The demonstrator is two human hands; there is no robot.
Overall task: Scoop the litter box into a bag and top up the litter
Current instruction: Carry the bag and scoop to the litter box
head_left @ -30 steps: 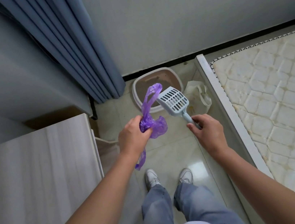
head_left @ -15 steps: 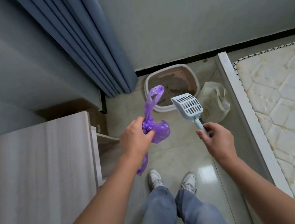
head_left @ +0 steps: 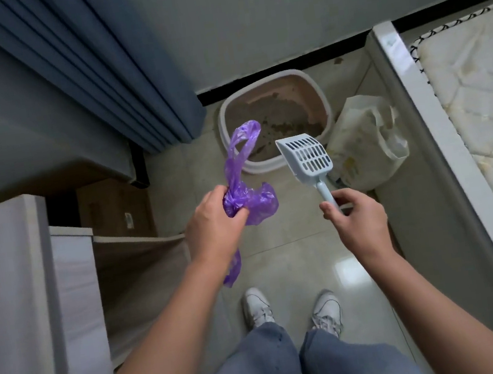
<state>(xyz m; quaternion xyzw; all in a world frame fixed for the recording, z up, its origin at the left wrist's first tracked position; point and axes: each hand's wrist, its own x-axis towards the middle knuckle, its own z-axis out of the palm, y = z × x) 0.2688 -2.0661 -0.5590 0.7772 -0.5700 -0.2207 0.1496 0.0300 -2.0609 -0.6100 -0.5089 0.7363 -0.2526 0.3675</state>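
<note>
A white-rimmed litter box [head_left: 322,93] with brown litter sits on the tiled floor against the far wall. My left hand [head_left: 212,220] grips a crumpled purple plastic bag [head_left: 247,180], whose handles loop upward in front of the box. In my right hand [head_left: 354,222] is the handle of a pale blue slotted scoop [head_left: 306,159], its head raised and empty just right of the bag. A cream litter sack [head_left: 366,144] slumps on the floor to the right of the box.
A bare mattress [head_left: 481,109] on a white bed frame [head_left: 411,106] runs along the right. Blue curtains [head_left: 116,78] hang at the upper left. A pale wooden cabinet [head_left: 10,299] and an open shelf stand on the left. My feet in white shoes [head_left: 291,310] stand on the narrow floor strip.
The view has drawn nearer to the litter box and shifted left. Both hands keep the same hold, and the scoop and bag have moved slightly apart.
</note>
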